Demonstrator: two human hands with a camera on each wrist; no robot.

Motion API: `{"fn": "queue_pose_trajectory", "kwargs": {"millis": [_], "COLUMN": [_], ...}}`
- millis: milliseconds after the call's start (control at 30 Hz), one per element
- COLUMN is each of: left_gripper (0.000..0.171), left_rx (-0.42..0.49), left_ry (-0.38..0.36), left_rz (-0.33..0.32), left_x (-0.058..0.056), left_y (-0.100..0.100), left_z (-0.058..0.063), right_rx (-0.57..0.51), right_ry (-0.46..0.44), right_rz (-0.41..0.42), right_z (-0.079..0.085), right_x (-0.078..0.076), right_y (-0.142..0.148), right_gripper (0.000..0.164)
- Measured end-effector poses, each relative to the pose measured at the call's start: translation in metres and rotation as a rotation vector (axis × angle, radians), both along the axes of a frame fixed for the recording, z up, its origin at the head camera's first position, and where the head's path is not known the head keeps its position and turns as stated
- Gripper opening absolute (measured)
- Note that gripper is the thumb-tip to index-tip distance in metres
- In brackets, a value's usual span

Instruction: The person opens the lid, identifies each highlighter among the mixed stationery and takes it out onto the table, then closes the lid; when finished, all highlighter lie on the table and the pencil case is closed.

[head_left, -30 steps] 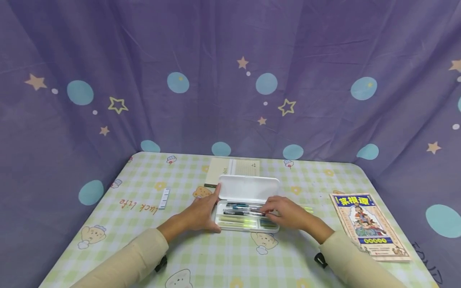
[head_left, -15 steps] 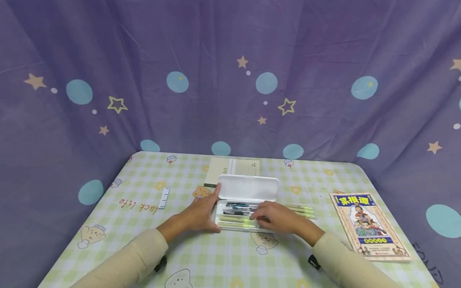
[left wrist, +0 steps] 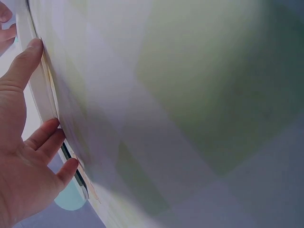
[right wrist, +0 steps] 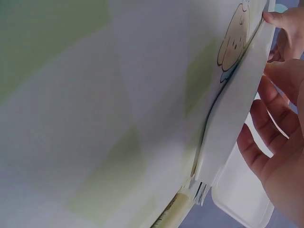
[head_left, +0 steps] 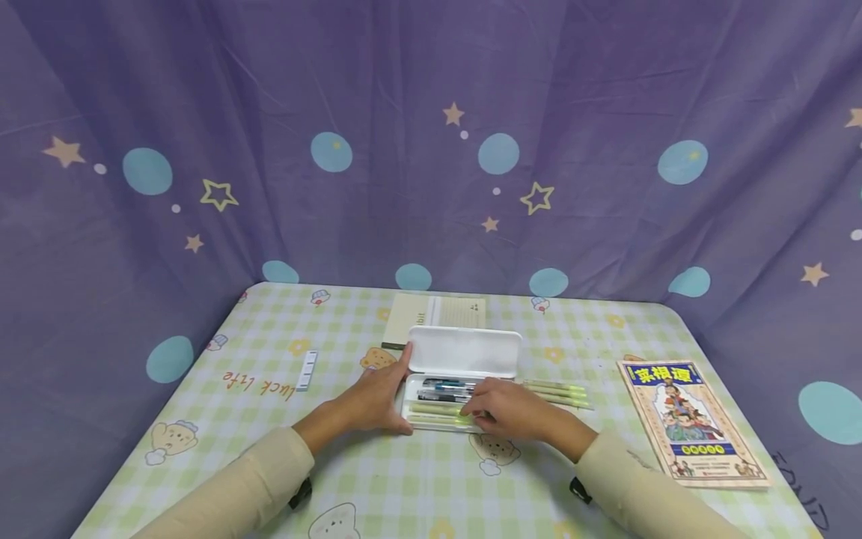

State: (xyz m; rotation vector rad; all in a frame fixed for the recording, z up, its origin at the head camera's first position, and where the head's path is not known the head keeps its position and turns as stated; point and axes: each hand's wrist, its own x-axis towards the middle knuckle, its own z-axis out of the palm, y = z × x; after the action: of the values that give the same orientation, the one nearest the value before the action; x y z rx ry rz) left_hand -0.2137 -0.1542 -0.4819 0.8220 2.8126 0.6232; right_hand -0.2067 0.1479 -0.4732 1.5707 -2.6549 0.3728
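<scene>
A white pencil case (head_left: 465, 352) lies with its lid raised in the middle of the table. Inside are several clear-barreled pens (head_left: 441, 394) in dark and teal tones, with pale green highlighters (head_left: 431, 409) in front of them. My left hand (head_left: 377, 397) rests against the case's left end, thumb toward the front, fingers straight toward the lid. My right hand (head_left: 515, 410) reaches over the right half, fingertips bent down at the highlighters' right ends. The case wall hides those fingertips in the right wrist view, so a pinch cannot be confirmed. More pale green highlighters (head_left: 555, 391) lie right of the case.
Behind the case lies a beige notebook (head_left: 407, 314), partly hidden by the lid. A book with a colourful cover (head_left: 690, 423) is on the right. To the left is a small white strip with dark marks (head_left: 307, 371). A checked cloth (head_left: 397, 494) covers the table.
My right hand has moved left and slightly forward, from the pens' right ends to the highlighters, uncovering the ones beside the case. My left hand stays in place.
</scene>
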Motion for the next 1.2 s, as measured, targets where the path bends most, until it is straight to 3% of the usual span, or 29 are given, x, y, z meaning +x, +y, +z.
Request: {"fn": "queue_pose_trajectory", "kwargs": {"millis": [567, 1200], "left_gripper": [0.150, 0.150], "left_rx": [-0.003, 0.002], "left_ry": [0.013, 0.015], "left_rz": [-0.007, -0.012], "left_x": [-0.001, -0.001], "left_y": [-0.001, 0.000], "left_z": [0.000, -0.003], "right_rx": [0.068, 0.087], "right_ry": [0.081, -0.110], "right_rz": [0.020, -0.126], "right_z": [-0.004, -0.002], "right_x": [0.004, 0.002], "right_y": [-0.006, -0.011], "right_gripper": [0.020, 0.013]}}
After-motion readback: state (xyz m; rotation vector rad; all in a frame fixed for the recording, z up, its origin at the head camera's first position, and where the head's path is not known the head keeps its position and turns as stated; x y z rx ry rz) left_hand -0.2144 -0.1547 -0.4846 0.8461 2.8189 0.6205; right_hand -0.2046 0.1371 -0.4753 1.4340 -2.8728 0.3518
